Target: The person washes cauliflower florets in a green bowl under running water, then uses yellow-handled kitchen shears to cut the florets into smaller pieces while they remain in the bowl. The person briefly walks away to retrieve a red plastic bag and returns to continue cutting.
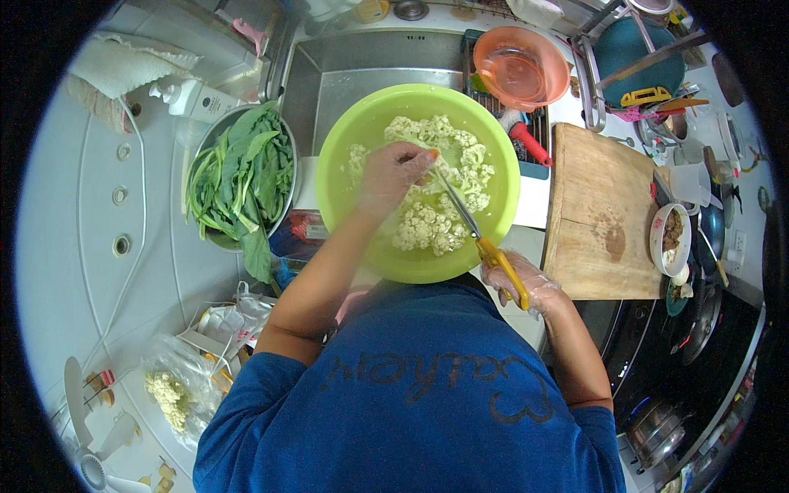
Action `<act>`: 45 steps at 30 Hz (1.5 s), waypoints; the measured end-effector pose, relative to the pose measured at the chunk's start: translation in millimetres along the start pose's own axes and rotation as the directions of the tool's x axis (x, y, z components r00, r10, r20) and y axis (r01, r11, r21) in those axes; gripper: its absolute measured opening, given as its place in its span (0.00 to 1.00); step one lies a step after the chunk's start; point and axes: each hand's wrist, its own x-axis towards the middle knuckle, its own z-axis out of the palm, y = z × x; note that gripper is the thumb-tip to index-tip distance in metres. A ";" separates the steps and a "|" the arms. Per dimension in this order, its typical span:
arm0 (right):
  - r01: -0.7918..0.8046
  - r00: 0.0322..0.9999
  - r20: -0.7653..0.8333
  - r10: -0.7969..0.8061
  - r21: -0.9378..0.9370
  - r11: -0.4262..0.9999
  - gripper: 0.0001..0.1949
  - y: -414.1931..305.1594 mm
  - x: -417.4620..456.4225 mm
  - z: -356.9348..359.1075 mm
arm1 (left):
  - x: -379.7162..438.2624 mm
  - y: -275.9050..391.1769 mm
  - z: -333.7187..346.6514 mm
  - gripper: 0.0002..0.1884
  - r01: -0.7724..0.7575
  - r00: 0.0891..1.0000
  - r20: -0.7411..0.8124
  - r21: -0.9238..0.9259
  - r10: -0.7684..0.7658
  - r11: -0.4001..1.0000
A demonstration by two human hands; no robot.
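A light green plastic basin [331, 206] of water stands before me, with cut cauliflower florets [428, 228] in it. My left hand [394, 175], in a clear plastic glove, is over the basin with its fingers pinched on a cauliflower piece [453, 155], which they partly hide. In my right hand [524, 280], also gloved, are kitchen scissors [462, 209] with yellow handles. Their metal blades slant up and left over the rim, and the tips reach the cauliflower beside my left fingertips. How far apart the blades are is hard to see.
Behind the basin lies a steel sink [376, 52]. Leafy greens [243, 169] fill a metal bowl at left. To the right are a wooden cutting board [592, 246], an orange basin [521, 68], a red-handled brush [530, 143] and a white bowl of food [659, 256]. Bagged cauliflower [167, 397] sits lower left.
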 end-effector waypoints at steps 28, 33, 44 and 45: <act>-0.056 0.979 -0.202 0.041 -0.066 0.996 0.14 -5.7 4.0 25.3 | -0.5 6.1 0.5 0.20 0.062 0.994 -0.097 0.092 -0.053 0.994; -0.113 0.975 -0.190 0.115 0.023 0.993 0.14 -9.0 -3.7 25.0 | 4.2 11.1 -5.2 0.20 0.141 0.990 -0.018 0.112 -0.140 0.984; 0.147 0.886 -0.419 -0.199 -0.152 0.977 0.12 -7.8 -14.2 21.5 | 15.0 -42.7 -3.0 0.17 0.047 0.994 -0.088 -0.208 -0.066 0.977; 0.142 0.874 -0.455 -0.169 -0.092 0.986 0.13 -17.0 -14.4 22.9 | 12.8 -39.3 -1.4 0.17 0.068 0.994 -0.067 -0.204 -0.083 0.977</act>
